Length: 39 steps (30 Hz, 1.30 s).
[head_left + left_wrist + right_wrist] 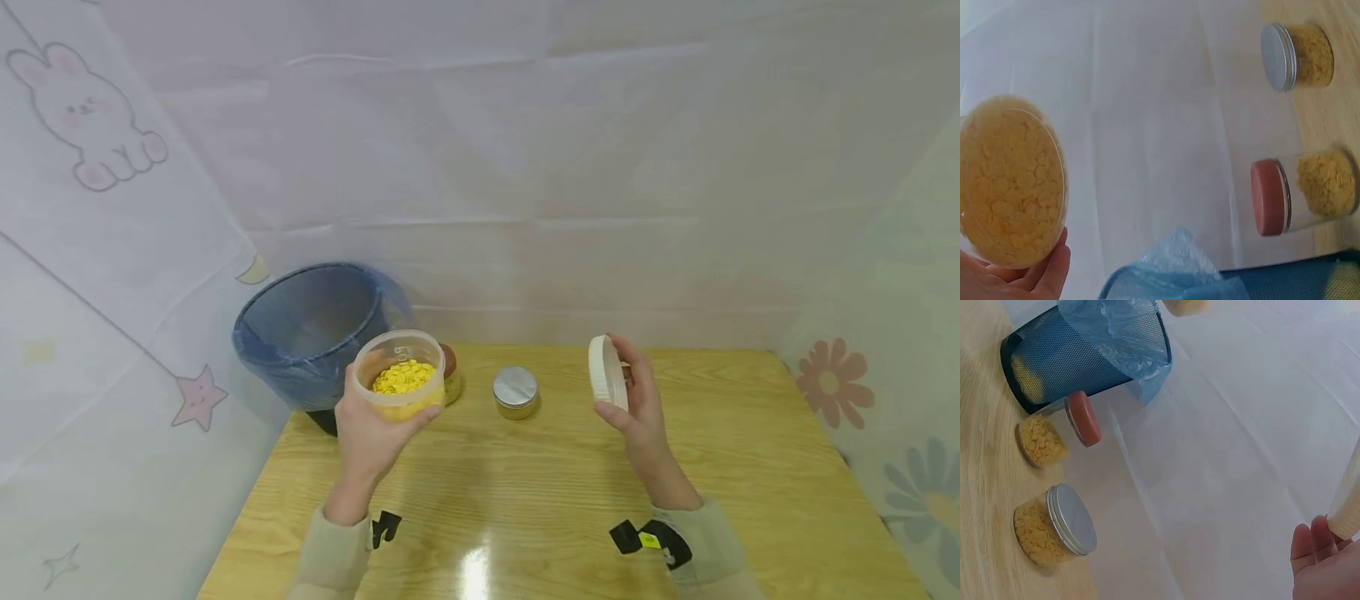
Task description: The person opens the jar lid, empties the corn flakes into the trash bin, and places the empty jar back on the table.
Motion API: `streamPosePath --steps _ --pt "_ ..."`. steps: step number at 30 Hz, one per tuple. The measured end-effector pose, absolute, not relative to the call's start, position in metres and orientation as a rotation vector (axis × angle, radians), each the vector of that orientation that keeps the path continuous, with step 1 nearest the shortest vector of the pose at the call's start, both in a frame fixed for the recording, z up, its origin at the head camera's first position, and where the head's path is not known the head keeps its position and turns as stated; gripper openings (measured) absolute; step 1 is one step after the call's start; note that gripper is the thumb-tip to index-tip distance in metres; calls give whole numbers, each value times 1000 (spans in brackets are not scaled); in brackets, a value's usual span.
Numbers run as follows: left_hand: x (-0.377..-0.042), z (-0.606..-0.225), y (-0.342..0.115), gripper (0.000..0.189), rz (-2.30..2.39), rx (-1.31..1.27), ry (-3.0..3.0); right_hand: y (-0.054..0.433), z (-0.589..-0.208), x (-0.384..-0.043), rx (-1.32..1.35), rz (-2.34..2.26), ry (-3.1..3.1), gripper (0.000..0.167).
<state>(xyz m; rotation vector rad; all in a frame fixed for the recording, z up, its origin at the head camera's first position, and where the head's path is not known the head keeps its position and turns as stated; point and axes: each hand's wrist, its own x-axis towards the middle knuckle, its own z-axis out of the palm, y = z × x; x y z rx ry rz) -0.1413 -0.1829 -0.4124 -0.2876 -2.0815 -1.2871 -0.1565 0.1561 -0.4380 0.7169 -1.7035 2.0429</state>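
Above the bench (525, 475), the left hand (372, 435) curls its fingers (1055, 272) round a tub (390, 342) of yellow pieces (403, 378), best kept level against spills, while the right hand (643, 417) pinches a lid (600, 375) well apart, apparently by its rim.

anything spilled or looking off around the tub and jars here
Nothing stands out. The open tub is held in the left hand, a white lid in the right hand, and no yellow pieces show spilled on the table. The silver-lidded jar and red-lidded jar stand upright, lids on.
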Motion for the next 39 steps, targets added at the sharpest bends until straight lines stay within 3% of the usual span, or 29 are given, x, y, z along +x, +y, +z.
streamPosePath --steps 9,22,30,39 --pt "-125 -386 -206 92 -1256 -193 -2012 167 -447 -151 546 2003 -1829 76" --pt "-114 -384 -268 98 -1179 76 -2020 177 -450 -149 480 1906 -1944 73" --pt "-122 -382 -285 92 -1044 149 -1868 178 -449 -149 491 1899 -1942 73" --pt "-132 -376 -291 88 -1193 251 -1748 178 -451 -147 457 1892 -1956 73"
